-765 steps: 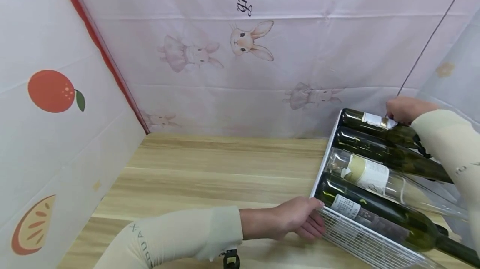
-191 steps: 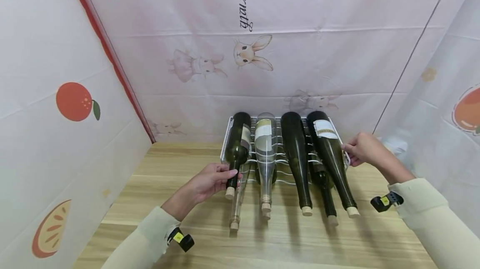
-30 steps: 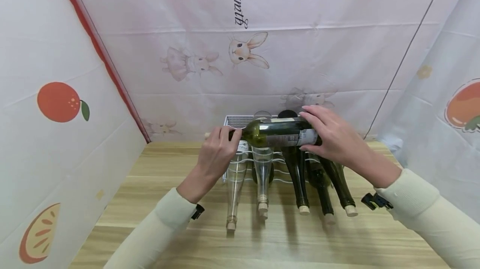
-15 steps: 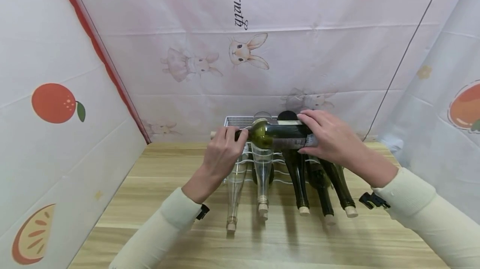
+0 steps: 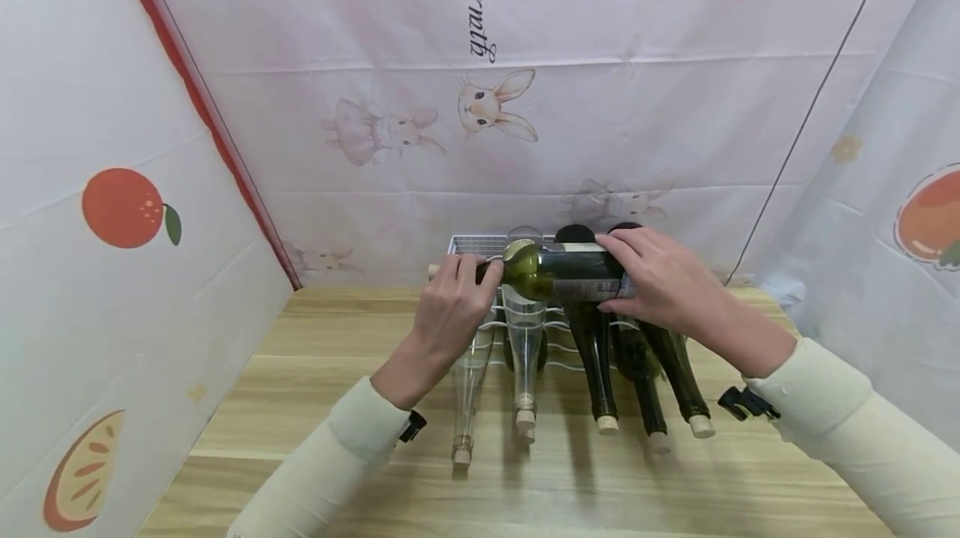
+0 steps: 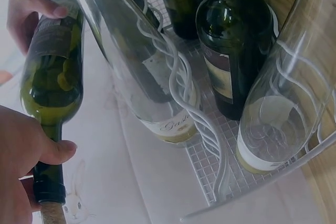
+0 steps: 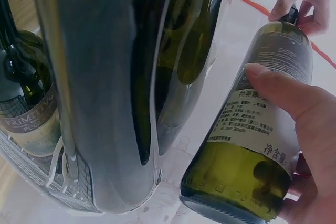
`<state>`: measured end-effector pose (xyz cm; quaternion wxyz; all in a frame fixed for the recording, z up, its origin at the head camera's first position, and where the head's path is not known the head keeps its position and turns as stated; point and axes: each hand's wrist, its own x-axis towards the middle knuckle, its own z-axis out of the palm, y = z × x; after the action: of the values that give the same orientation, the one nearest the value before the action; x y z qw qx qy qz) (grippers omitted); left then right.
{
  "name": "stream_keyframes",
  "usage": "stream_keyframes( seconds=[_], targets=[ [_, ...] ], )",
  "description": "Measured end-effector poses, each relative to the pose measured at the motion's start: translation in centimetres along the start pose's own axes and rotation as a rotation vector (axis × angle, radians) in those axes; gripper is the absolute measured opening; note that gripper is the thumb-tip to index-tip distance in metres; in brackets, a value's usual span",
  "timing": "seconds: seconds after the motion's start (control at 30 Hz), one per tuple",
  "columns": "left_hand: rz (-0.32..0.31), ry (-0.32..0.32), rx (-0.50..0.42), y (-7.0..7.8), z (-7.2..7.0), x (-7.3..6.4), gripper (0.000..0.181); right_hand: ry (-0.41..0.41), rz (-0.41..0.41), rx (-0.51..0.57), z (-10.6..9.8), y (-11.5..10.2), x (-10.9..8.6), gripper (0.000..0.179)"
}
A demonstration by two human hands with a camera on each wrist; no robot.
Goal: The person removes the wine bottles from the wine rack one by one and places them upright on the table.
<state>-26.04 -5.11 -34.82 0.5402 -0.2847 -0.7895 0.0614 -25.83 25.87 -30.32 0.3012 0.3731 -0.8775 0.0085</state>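
A dark green wine bottle (image 5: 577, 271) lies level in the air, crosswise over the white wire bottle rack (image 5: 474, 243). Its corked neck points left. My left hand (image 5: 450, 301) grips the neck, as the left wrist view also shows. My right hand (image 5: 671, 280) holds the labelled base end, thumb on the label (image 7: 252, 116) in the right wrist view. Below, the rack bears other corked bottles in two tiers: a clear bottle (image 5: 527, 346), a dark bottle (image 5: 596, 355) and another dark bottle (image 5: 682, 371) on top. A clear bottle (image 5: 468, 396) lies lower left, and a dark bottle (image 5: 642, 380) lower right.
The rack stands on a wooden table (image 5: 337, 355) against a pink rabbit-print cloth (image 5: 375, 213) at the back. Bottle necks stick out past the rack's front. White printed sheets (image 5: 60, 313) hang at the left and right sides.
The rack, earlier at far right with bottles pointing right, stands at back centre. The wine bottle, earlier in its top left place, is lifted and turned crosswise; in the last second it shifted slightly right.
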Motion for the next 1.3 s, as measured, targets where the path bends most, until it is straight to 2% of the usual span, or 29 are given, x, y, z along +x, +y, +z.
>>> stream_keyframes(
  seconds=[0.2,0.47,0.8,1.1,1.3],
  targets=[
    [-0.014,-0.017,-0.021,0.3,-0.1,0.1,0.018,-0.043,0.009,-0.008,-0.3,-0.1,0.1,0.094],
    [-0.052,-0.041,-0.079,0.5,-0.5,0.5,0.019,-0.024,-0.011,-0.037,-0.7,-0.1,0.0,0.091],
    [-0.01,-0.024,-0.109,0.5,-0.7,1.2,0.022,-0.042,0.008,-0.025,-1.4,0.5,-0.4,0.09],
    [0.048,-0.014,-0.157,0.4,-1.1,1.6,0.031,0.005,-0.005,-0.034,-2.1,1.2,-0.7,0.089],
    [0.053,-0.003,-0.169,0.0,-1.2,1.8,0.036,0.031,-0.009,-0.035,-2.4,1.8,-0.9,0.088]
  ],
)
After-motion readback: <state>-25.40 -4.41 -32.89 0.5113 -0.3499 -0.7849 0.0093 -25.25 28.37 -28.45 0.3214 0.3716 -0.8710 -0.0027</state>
